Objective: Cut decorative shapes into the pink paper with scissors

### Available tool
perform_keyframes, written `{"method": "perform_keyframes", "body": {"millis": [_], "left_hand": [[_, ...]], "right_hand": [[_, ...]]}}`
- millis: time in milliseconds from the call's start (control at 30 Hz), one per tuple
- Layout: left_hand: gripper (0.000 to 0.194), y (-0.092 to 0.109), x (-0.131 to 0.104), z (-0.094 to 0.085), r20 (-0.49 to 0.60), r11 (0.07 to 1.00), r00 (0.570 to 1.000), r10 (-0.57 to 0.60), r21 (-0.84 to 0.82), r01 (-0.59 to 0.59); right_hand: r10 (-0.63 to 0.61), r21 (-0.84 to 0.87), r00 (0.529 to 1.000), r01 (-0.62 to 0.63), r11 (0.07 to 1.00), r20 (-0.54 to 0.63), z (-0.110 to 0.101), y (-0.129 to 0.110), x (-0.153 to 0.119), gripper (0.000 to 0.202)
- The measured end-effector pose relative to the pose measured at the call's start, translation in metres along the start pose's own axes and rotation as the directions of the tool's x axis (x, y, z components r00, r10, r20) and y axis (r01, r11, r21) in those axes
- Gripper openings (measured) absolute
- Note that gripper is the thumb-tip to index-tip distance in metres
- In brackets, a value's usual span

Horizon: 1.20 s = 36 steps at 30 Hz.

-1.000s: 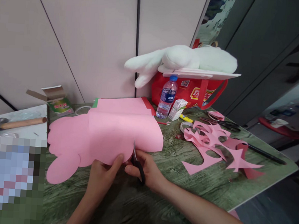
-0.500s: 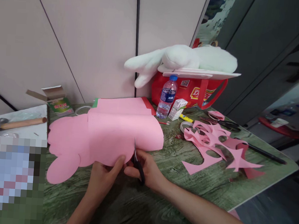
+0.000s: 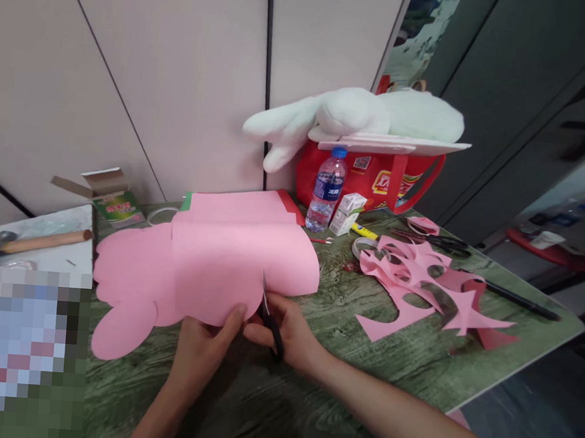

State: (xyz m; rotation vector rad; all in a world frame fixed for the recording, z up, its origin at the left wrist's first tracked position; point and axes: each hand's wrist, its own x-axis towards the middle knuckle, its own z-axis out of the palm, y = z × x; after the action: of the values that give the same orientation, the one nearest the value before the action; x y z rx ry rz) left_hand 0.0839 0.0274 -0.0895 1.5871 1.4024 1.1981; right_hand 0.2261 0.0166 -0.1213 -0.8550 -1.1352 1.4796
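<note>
A large curved sheet of pink paper (image 3: 219,267) is held up over the table. My left hand (image 3: 208,346) pinches its lower edge, thumb on top and the other fingers mostly hidden beneath. In my right hand (image 3: 289,335) is a pair of scissors (image 3: 272,328) with black handles, and the fingers are closed round them. The scissor blades point away from me and sit in a cut at the paper's right side. Rounded pink paper cut-outs (image 3: 124,327) lie at the left of the sheet, partly overlapping.
Pink paper scraps (image 3: 418,281) lie on the right of the green table (image 3: 331,388). Behind stand a water bottle (image 3: 326,191), a small white box (image 3: 347,213) and a red bag (image 3: 375,178) under a white plush toy (image 3: 360,113). A hammer (image 3: 40,241) rests at the left.
Almost nothing differs. Both hands, the scissors and the pink paper stay in practically the same place.
</note>
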Motion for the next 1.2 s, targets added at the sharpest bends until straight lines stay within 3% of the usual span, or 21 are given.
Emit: {"method": "perform_keyframes", "body": {"millis": [1200], "left_hand": [[0.027,-0.0006,0.0041,-0.005,0.033,1.0,0.999,0.001,-0.006,-0.001]], "right_hand": [[-0.036,-0.031,0.999,0.036,0.999,0.004,0.0009,-0.0003,-0.0004,0.044]]}}
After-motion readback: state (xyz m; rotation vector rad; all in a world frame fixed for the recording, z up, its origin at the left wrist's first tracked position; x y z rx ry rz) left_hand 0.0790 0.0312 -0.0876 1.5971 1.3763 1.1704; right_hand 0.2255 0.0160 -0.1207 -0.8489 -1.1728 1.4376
